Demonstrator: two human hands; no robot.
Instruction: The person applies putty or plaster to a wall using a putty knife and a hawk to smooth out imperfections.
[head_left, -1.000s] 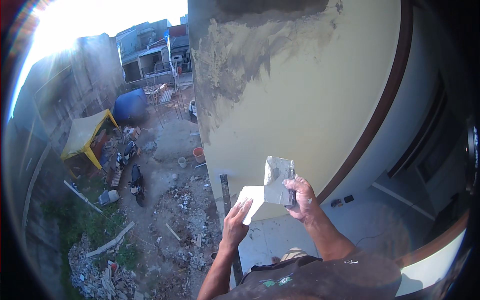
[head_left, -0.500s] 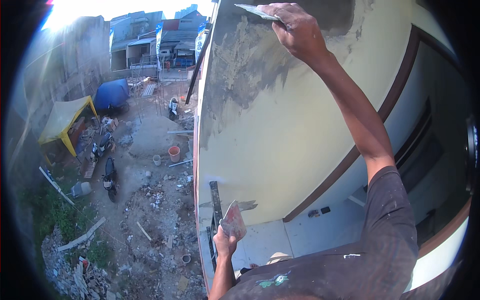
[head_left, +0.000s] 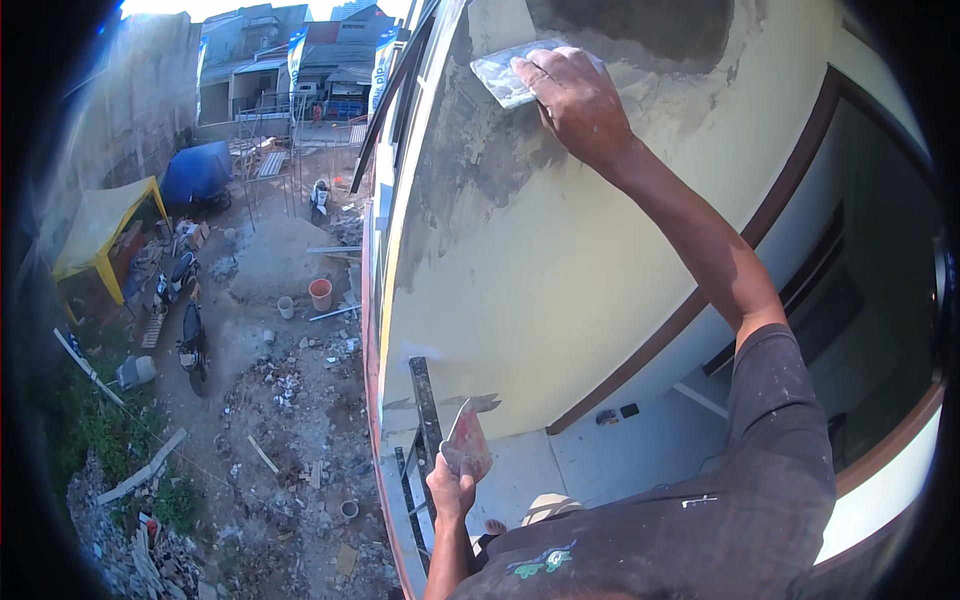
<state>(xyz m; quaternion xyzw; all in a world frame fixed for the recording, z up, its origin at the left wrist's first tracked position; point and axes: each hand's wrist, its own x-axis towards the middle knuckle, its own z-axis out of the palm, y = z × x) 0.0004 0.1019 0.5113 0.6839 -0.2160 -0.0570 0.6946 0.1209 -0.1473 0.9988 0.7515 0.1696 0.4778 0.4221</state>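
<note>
My right hand is raised high and grips a flat steel trowel, pressed against the cream wall at the edge of a grey wet plaster patch. My left hand is low near my chest and holds a small mortar-smeared board, tilted up. My right arm stretches across the wall in a dark short sleeve.
I stand high above a yard. Below lie rubble, a sand pile, an orange bucket, parked motorbikes, a yellow tent and a blue tarp. A dark metal rail runs at the ledge beside a brown-trimmed window.
My right hand went from low near the board up to the top of the wall with the trowel, then shifted slightly down and right along the plaster. The left hand stays low holding the board.
</note>
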